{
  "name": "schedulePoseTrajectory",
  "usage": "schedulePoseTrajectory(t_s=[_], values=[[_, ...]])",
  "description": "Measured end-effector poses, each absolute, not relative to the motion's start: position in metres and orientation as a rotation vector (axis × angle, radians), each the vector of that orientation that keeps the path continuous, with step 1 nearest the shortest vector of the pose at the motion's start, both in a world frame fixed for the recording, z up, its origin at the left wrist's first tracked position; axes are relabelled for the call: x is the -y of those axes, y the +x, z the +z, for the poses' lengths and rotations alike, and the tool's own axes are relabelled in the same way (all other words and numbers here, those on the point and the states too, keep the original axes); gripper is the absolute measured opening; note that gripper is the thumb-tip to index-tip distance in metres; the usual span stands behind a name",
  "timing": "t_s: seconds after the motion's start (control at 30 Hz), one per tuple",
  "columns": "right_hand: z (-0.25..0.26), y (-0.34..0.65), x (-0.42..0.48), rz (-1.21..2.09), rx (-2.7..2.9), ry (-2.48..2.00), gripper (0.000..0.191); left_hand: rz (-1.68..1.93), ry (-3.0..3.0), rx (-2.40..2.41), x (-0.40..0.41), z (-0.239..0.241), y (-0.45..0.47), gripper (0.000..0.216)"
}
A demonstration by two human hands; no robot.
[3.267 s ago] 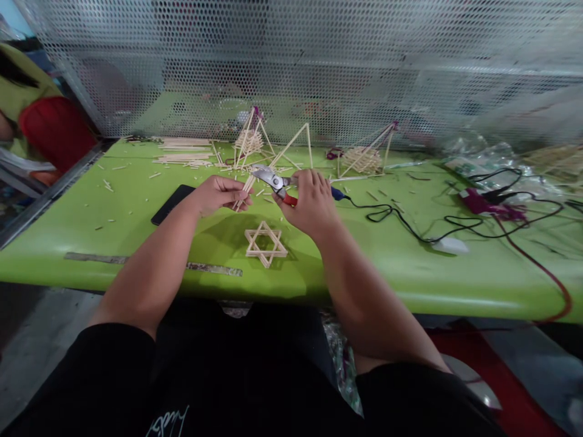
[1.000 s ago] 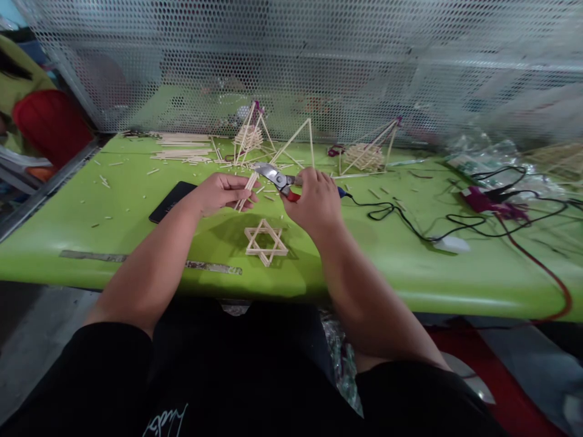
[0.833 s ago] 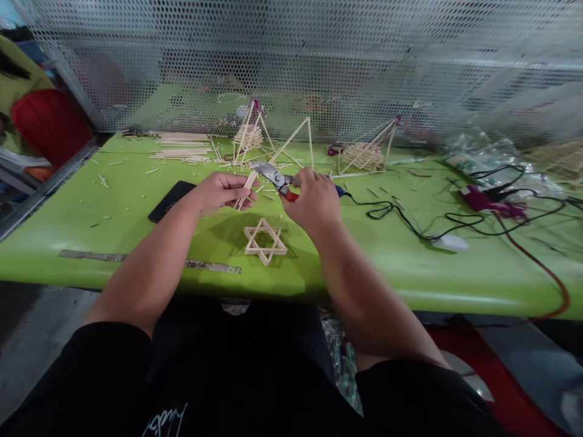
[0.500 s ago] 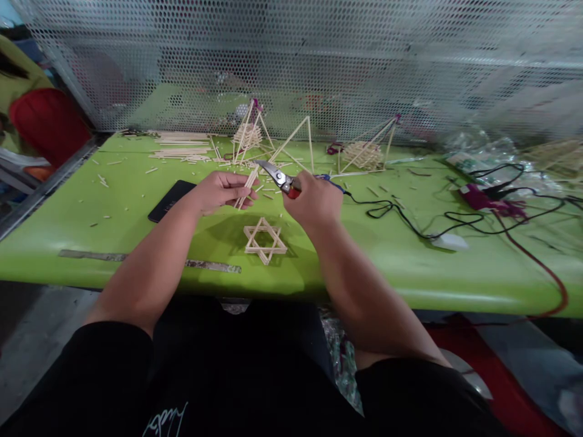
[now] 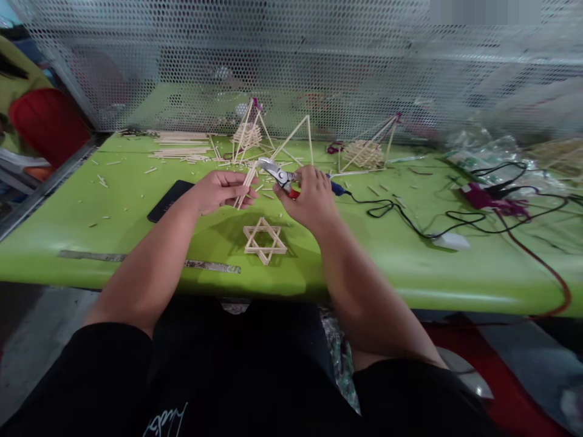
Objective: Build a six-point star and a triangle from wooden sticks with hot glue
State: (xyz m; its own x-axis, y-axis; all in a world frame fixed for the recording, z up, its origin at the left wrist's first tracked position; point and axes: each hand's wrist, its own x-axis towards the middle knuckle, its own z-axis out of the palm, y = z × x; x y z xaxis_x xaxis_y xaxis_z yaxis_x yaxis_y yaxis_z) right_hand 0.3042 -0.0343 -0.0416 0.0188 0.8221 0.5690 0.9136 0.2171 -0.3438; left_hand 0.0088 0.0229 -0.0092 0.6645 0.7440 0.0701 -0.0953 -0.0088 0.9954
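Several thin wooden sticks (image 5: 246, 187) are pinched between the thumb and fingers of my left hand (image 5: 223, 193), pointing up and to the right. My right hand (image 5: 311, 195) is wrapped round pruning shears (image 5: 281, 176) with red on the handle. Their metal blades lie beside the upper ends of the sticks; whether they touch I cannot tell. Nearer to me, a six-pointed star of stacked wooden sticks (image 5: 265, 247) lies flat on the green table (image 5: 209, 240). Behind my right hand shows a blue tool handle (image 5: 337, 189) with a black cord.
A black phone (image 5: 166, 203) lies beside my left forearm, a metal ruler (image 5: 214, 266) near the front edge. Loose sticks (image 5: 182, 145) and stick frames (image 5: 248, 135) stand at the back, before a perforated metal panel (image 5: 291, 67). Cords and a purple power strip (image 5: 478, 195) lie right.
The shears have tilted slightly, and the fingers of my right hand have shifted on the handles. My left hand and its sticks have hardly moved. The star stays where it was.
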Motion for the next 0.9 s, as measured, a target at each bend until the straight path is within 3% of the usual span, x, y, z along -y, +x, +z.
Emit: schedulePoseTrajectory(t_s=[0.9], values=[[-0.013, 0.295, 0.048, -0.067, 1.909, -1.737, 0.031, 0.682, 1.540, -0.664, -0.024, -0.007, 0.008, 0.032]])
